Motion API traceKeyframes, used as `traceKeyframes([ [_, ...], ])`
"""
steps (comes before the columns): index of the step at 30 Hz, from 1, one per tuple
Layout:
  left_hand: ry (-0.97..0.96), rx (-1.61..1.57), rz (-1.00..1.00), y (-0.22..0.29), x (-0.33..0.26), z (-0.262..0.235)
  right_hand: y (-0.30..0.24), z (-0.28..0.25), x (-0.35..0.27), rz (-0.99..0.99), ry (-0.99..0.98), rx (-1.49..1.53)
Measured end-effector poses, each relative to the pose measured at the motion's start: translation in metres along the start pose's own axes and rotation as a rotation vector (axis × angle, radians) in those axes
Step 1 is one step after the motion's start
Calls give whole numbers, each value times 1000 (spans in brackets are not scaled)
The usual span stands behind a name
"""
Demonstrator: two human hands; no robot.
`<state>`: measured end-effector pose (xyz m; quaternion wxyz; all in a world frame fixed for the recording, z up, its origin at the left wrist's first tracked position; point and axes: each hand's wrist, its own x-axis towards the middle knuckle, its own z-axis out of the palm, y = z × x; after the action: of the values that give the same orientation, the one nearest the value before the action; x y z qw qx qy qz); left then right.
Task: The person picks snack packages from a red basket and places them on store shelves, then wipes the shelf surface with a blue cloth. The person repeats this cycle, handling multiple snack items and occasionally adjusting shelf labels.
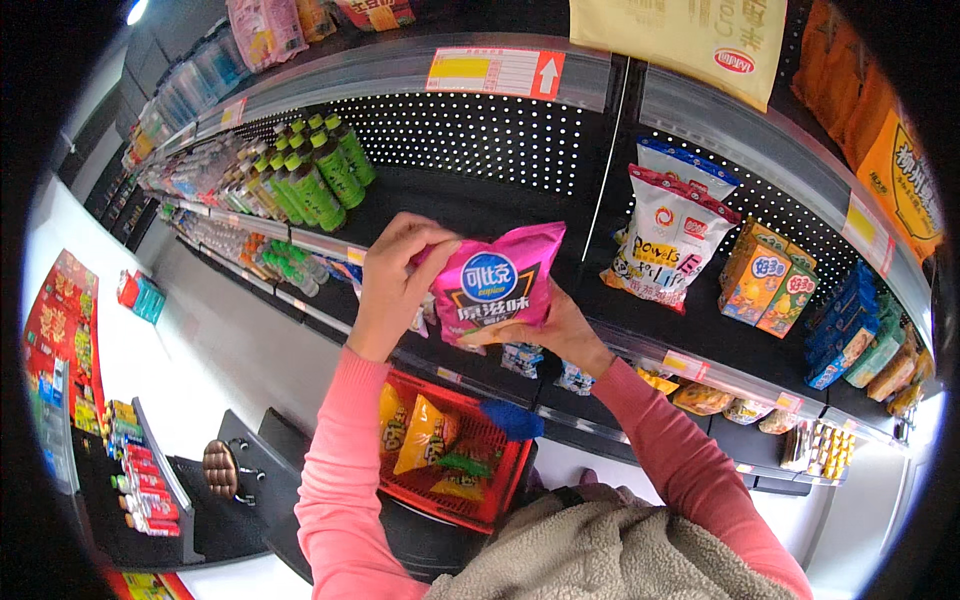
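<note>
Both my hands hold a bright pink bag of chips (500, 283) up in front of the shelf. My left hand (398, 275) pinches its upper left corner between thumb and fingers. From below and the right, my right hand (565, 330) grips the bag, its fingers partly hidden by the bag. Behind the bag is the black shelf (450, 205) with a perforated back. Standing on it to the right is a white and red snack bag (665, 240), with a blue-topped bag (690, 165) behind it.
Green bottles (320, 180) fill the shelf's left. Yellow boxes (768, 280) and blue packs (840, 325) stand at right. Below my arms, a red basket (515, 480) holds several snack bags, including an orange one (428, 435). A brown stool (222, 468) and a counter are lower left.
</note>
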<state>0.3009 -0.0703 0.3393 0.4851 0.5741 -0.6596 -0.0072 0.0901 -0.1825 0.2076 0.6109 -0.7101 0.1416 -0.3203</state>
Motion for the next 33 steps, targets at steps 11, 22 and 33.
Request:
traceKeyframes([
  [11, -106, -465, -480, -109, 18, 83, 44, -65, 55, -76, 341, 106],
  [22, -95, -192, -335, -162, 52, 159, 77, -95, 120, -73, 527, -126],
  [33, 88, -298, -234, -190, 73, 187, 77, -100, 148, 123, 683, -711],
])
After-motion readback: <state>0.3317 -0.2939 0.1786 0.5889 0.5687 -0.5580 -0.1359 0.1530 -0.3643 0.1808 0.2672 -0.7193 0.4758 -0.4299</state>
